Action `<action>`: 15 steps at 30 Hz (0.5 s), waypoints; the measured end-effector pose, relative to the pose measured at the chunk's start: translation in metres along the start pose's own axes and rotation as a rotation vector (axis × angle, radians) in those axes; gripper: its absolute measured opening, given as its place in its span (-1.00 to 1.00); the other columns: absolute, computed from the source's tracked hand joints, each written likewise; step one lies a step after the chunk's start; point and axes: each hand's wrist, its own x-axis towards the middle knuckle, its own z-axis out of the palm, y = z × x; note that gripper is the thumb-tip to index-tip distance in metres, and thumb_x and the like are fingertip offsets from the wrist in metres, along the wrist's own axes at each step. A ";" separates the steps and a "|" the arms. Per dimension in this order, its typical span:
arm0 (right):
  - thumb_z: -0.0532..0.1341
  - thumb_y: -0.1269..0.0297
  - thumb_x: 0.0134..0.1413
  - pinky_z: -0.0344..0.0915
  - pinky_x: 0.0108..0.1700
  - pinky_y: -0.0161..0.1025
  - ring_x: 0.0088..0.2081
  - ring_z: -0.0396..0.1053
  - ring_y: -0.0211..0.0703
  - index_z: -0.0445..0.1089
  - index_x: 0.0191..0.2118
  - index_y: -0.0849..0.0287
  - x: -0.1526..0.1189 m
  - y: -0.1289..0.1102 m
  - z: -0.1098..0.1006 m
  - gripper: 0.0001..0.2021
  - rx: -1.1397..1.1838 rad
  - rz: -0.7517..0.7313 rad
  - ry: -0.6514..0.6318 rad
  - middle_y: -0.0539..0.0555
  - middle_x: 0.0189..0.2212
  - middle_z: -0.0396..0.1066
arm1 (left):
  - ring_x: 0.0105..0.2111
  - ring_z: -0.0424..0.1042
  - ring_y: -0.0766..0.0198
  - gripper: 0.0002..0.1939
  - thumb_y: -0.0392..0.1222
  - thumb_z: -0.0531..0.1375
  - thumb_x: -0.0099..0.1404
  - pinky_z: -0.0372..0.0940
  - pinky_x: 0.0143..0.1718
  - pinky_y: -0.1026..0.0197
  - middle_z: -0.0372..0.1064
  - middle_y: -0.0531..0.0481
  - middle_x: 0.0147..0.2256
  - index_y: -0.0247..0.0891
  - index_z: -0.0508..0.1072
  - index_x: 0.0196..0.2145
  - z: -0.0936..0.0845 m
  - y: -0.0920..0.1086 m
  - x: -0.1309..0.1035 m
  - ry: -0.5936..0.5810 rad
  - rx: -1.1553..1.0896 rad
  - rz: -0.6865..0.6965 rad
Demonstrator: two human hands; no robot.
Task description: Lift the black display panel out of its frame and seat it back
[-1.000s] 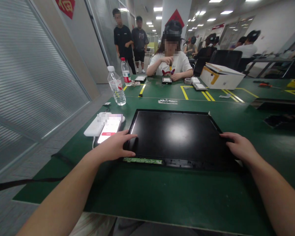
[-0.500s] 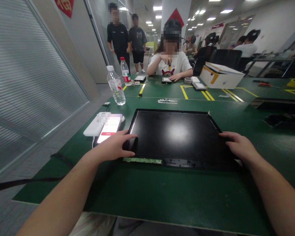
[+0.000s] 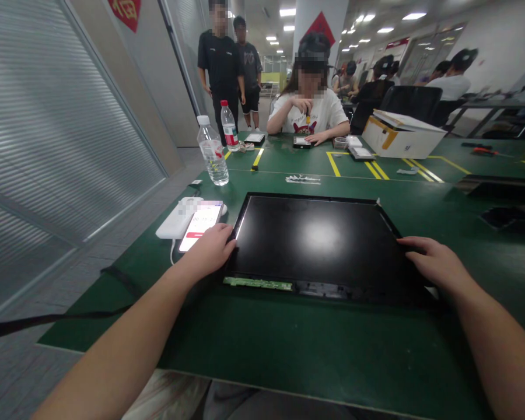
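A black LCD screen panel point(image 3: 315, 239) lies on the green table, with a bright glare at its middle. Along its near edge, towards the left, runs a narrow green circuit board point(image 3: 258, 284). My left hand point(image 3: 214, 248) grips the panel's left edge, fingers close together and partly hidden along the frame. At the right edge, my right hand point(image 3: 437, 262) holds the frame with its index finger and thumb on the rim. A lit phone point(image 3: 201, 224) lies just beyond my left wrist, beside a white box-like device point(image 3: 177, 220) with a cable.
Two plastic bottles, a clear-capped one point(image 3: 213, 154) and a red-capped one point(image 3: 230, 128), stand at the far left. Across the table point(image 3: 289, 344) a co-worker point(image 3: 308, 111) handles a small drive-like unit point(image 3: 303, 142). A white box point(image 3: 402, 137) and dark parts point(image 3: 507, 216) sit to the right.
My left hand has drawn its thumb and fingers together at the panel's left edge; its thumb no longer reaches over the screen. The whole view has shifted slightly. The right hand keeps its place.
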 end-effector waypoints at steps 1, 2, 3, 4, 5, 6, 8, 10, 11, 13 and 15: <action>0.15 0.31 0.05 0.39 0.10 -0.12 0.00 0.52 0.06 0.64 0.01 0.15 0.000 0.000 0.000 -0.56 0.005 0.017 -0.007 0.20 0.00 0.58 | 0.20 0.42 -0.20 -0.53 -0.15 0.04 0.47 0.29 0.27 -0.10 0.41 -0.46 0.19 -0.49 0.51 0.14 0.001 0.001 0.001 -0.003 0.018 0.007; 0.15 0.30 0.06 0.37 0.12 -0.11 0.03 0.51 0.08 0.64 0.02 0.16 0.000 0.000 0.001 -0.55 0.010 0.041 -0.017 0.21 0.03 0.57 | 0.19 0.43 -0.20 -0.56 -0.17 0.04 0.47 0.30 0.26 -0.11 0.42 -0.46 0.17 -0.49 0.54 0.09 0.001 0.001 0.001 -0.003 0.031 0.014; 0.15 0.29 0.07 0.35 0.14 -0.10 0.06 0.50 0.09 0.63 0.03 0.16 -0.001 -0.001 0.001 -0.55 0.012 0.056 -0.023 0.21 0.07 0.56 | 0.17 0.44 -0.20 -0.57 -0.18 0.03 0.48 0.30 0.26 -0.11 0.43 -0.47 0.16 -0.49 0.56 0.06 0.001 0.001 0.002 0.000 0.041 0.019; 0.15 0.28 0.07 0.34 0.17 -0.09 0.08 0.48 0.10 0.63 0.03 0.16 -0.001 -0.002 0.001 -0.55 0.008 0.050 -0.016 0.21 0.10 0.55 | 0.17 0.45 -0.20 -0.58 -0.19 0.04 0.48 0.30 0.26 -0.12 0.44 -0.47 0.15 -0.50 0.57 0.04 0.002 0.002 0.002 0.006 0.047 0.022; 0.15 0.28 0.08 0.33 0.18 -0.08 0.10 0.47 0.11 0.63 0.02 0.16 -0.002 -0.003 0.001 -0.56 0.004 0.034 -0.006 0.21 0.11 0.54 | 0.16 0.45 -0.21 -0.59 -0.21 0.04 0.47 0.30 0.26 -0.13 0.45 -0.46 0.14 -0.50 0.57 0.04 0.002 0.002 0.003 0.013 0.051 0.021; 0.15 0.28 0.08 0.32 0.20 -0.08 0.12 0.47 0.12 0.63 0.01 0.16 -0.003 -0.004 0.000 -0.56 0.000 0.016 0.001 0.21 0.12 0.54 | 0.16 0.45 -0.21 -0.60 -0.23 0.04 0.47 0.31 0.26 -0.13 0.46 -0.46 0.13 -0.49 0.57 0.04 0.003 0.002 0.004 0.020 0.051 0.018; 0.14 0.27 0.09 0.32 0.21 -0.07 0.14 0.46 0.12 0.63 0.01 0.18 -0.003 -0.005 0.000 -0.57 -0.009 -0.010 0.007 0.22 0.13 0.54 | 0.16 0.46 -0.19 -0.62 -0.28 0.05 0.44 0.31 0.26 -0.15 0.48 -0.44 0.11 -0.47 0.56 0.04 0.006 0.002 0.005 0.041 0.040 0.007; 0.13 0.27 0.10 0.32 0.22 -0.07 0.15 0.45 0.13 0.62 0.01 0.20 -0.003 -0.005 0.001 -0.57 -0.018 -0.013 -0.001 0.23 0.14 0.53 | 0.16 0.46 -0.18 -0.62 -0.35 0.04 0.41 0.31 0.27 -0.14 0.49 -0.44 0.09 -0.48 0.55 0.04 0.010 0.001 0.006 0.076 0.021 -0.003; 0.13 0.27 0.10 0.31 0.23 -0.07 0.16 0.45 0.13 0.62 0.01 0.20 -0.003 -0.005 0.001 -0.56 -0.021 -0.012 -0.005 0.23 0.14 0.53 | 0.16 0.46 -0.17 -0.61 -0.37 0.04 0.39 0.31 0.27 -0.13 0.49 -0.45 0.10 -0.50 0.54 0.05 0.013 0.001 0.007 0.094 0.010 -0.004; 0.13 0.27 0.10 0.31 0.23 -0.08 0.17 0.45 0.12 0.62 0.00 0.18 -0.002 -0.005 0.002 -0.57 -0.015 -0.010 -0.005 0.21 0.14 0.53 | 0.17 0.46 -0.16 -0.59 -0.41 0.03 0.36 0.30 0.29 -0.11 0.48 -0.48 0.11 -0.54 0.53 0.06 0.016 0.000 0.009 0.118 -0.022 0.003; 0.13 0.27 0.09 0.32 0.23 -0.08 0.16 0.46 0.12 0.62 -0.01 0.17 -0.002 -0.003 0.003 -0.58 -0.004 -0.009 -0.003 0.20 0.14 0.53 | 0.17 0.47 -0.13 -0.58 -0.41 0.04 0.34 0.30 0.29 -0.10 0.49 -0.44 0.11 -0.50 0.54 0.06 0.018 -0.002 0.010 0.137 -0.080 0.009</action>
